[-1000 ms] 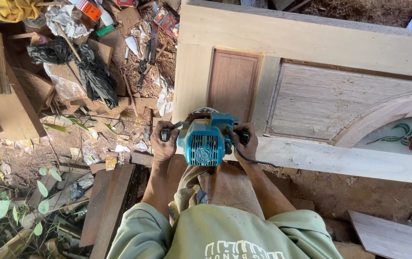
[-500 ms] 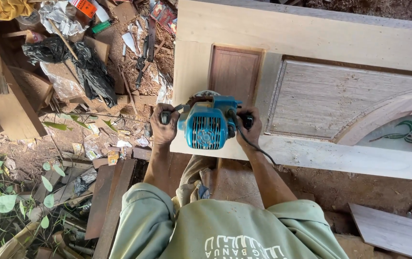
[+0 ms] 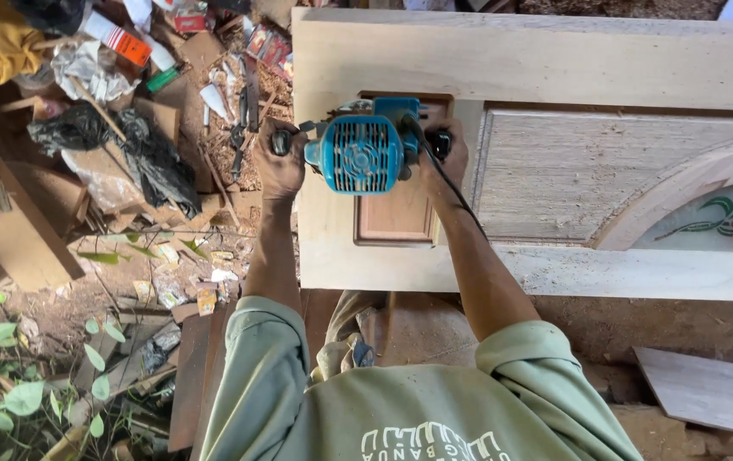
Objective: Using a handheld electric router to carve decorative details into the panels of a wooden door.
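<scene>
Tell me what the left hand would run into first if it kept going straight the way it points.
The left hand points up the picture, away from the person. Likely first: the wood shavings and small tools lying beside the door panel, though depth is unclear.

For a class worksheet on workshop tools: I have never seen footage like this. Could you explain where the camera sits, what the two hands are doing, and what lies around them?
The single view comes from a camera worn on the person's head, looking down over their chest and arms. The left hand and right hand each grip a black side handle of a blue power tool with a vented top. It sits on a pale wooden door lying flat, over a small reddish panel. A black cord trails along the right arm. At the left lie wood scraps, black plastic and green leaves.
</scene>
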